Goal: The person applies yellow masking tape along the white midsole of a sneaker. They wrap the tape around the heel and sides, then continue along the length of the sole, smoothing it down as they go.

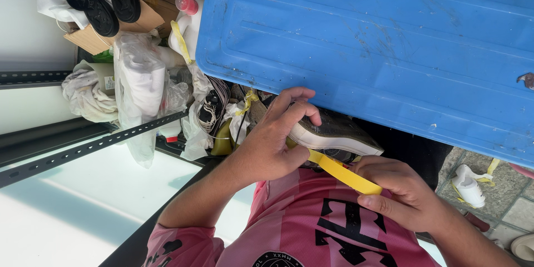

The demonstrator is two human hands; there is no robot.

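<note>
At the centre of the frame a worn shoe point(334, 133) with a scuffed white rubber sole lies half hidden under the edge of a scratched blue plastic table point(400, 50). The left hand point(272, 142) clasps its heel, fingers curled over it. The right hand point(403, 192) pinches a flat, matte strip of yellow tape point(345, 173) running to the sole.

Left hand point(272, 144) grips the shoe point(334, 133) under the blue surface point(389, 50); right hand point(400, 194) pinches yellow tape point(345, 175) stretched between them.
</note>
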